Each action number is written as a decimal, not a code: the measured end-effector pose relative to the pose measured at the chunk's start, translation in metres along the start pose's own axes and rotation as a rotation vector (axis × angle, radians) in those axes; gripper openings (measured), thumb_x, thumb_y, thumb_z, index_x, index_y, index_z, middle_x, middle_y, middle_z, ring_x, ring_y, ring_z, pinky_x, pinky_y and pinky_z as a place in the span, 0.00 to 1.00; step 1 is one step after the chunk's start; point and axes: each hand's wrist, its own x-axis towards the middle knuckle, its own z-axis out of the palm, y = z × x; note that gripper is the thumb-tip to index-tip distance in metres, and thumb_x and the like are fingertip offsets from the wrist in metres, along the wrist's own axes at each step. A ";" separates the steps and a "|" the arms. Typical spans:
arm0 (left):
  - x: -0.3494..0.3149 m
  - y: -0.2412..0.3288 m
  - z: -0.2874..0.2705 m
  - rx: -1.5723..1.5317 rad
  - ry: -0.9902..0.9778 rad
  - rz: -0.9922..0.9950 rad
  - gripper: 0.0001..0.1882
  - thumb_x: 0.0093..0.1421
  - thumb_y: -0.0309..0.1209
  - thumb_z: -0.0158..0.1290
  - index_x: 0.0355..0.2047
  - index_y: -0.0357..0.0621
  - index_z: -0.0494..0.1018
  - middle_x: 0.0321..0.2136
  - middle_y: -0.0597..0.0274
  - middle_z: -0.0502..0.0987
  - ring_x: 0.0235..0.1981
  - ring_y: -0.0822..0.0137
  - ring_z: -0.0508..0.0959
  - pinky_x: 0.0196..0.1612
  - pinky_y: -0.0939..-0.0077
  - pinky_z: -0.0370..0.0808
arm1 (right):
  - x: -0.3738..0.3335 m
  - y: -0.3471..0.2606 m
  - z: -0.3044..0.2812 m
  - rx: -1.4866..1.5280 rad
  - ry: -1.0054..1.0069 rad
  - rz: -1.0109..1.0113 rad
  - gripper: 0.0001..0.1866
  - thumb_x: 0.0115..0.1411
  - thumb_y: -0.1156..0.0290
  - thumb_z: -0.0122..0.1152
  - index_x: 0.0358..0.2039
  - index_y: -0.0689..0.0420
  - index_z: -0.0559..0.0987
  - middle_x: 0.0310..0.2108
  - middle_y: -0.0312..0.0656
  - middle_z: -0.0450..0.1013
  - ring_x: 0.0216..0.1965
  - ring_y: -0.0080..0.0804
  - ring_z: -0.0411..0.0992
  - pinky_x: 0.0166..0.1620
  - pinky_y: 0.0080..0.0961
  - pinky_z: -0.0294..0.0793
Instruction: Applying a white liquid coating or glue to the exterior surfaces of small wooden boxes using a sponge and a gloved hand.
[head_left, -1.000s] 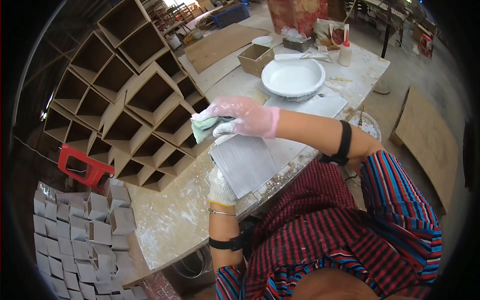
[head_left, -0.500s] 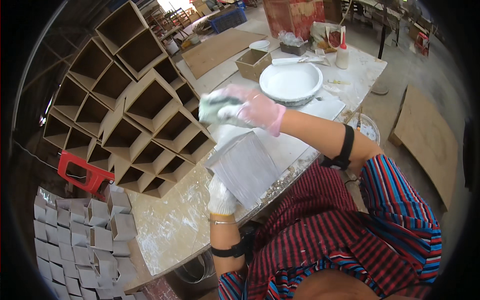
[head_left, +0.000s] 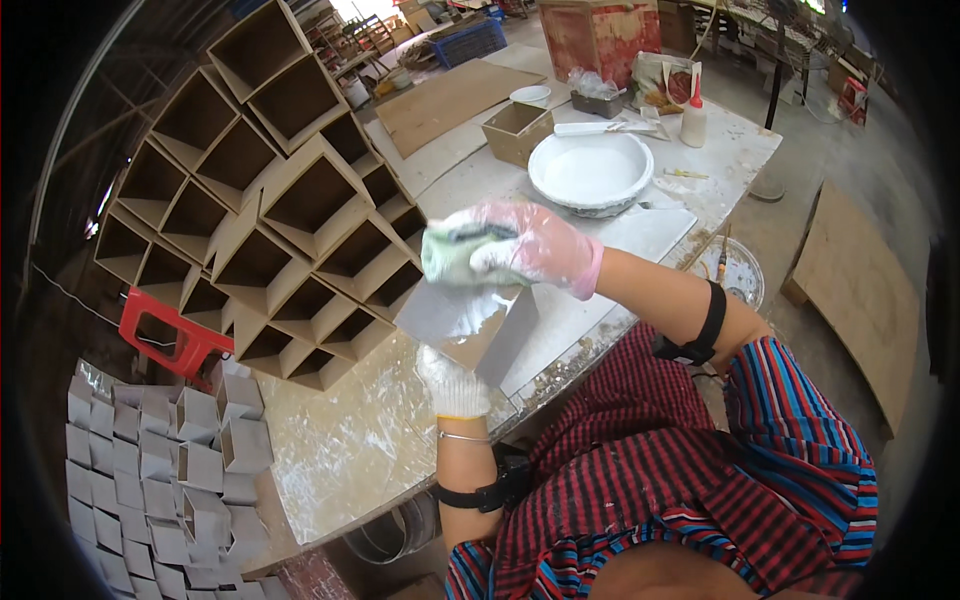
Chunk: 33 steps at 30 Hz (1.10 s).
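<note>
A box (head_left: 512, 335) with grey-coated sides is tilted above the near part of the table. One of its faces is partly covered in wet white paint, with bare brown board still showing. My left hand (head_left: 452, 388), in a white knitted glove, supports the box from below; its fingers are mostly hidden by the box. In a paint-smeared pink glove, my right hand (head_left: 548, 250) grips a pale green sponge (head_left: 446, 258) at the top edge of the painted face. Beyond it is a round basin (head_left: 592, 209) containing white paint.
Bare brown boxes (head_left: 310, 200) are stacked at the left of the worktable (head_left: 340, 450). Several grey boxes (head_left: 205, 460) stand lower left beside a red plastic stool (head_left: 165, 335). A brown box (head_left: 517, 135), a brush (head_left: 610, 128) and a red-tipped bottle (head_left: 694, 122) surround the basin.
The box has turned, so a partly painted face shows instead of the evenly grey one. My right hand has lowered the sponge onto it.
</note>
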 end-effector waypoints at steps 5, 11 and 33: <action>0.003 0.003 0.023 0.431 0.070 0.009 0.29 0.64 0.45 0.42 0.60 0.41 0.60 0.56 0.50 0.66 0.55 0.50 0.68 0.61 0.53 0.61 | -0.009 -0.003 -0.006 -0.303 -0.019 -0.207 0.23 0.55 0.73 0.62 0.53 0.55 0.74 0.43 0.44 0.74 0.46 0.36 0.73 0.50 0.28 0.70; 0.005 0.011 0.004 0.962 0.013 0.145 0.30 0.63 0.49 0.44 0.58 0.42 0.61 0.55 0.54 0.68 0.54 0.55 0.69 0.59 0.60 0.64 | -0.029 0.007 0.003 -0.490 -0.041 -0.358 0.26 0.48 0.75 0.67 0.50 0.52 0.76 0.39 0.43 0.75 0.40 0.41 0.73 0.44 0.33 0.73; 0.034 0.038 0.017 1.521 -0.355 0.516 0.09 0.56 0.32 0.53 0.37 0.46 0.76 0.23 0.56 0.77 0.23 0.56 0.78 0.31 0.67 0.77 | -0.018 0.007 0.013 -0.298 -0.226 -0.491 0.18 0.53 0.66 0.62 0.45 0.53 0.77 0.36 0.42 0.74 0.39 0.43 0.71 0.43 0.36 0.69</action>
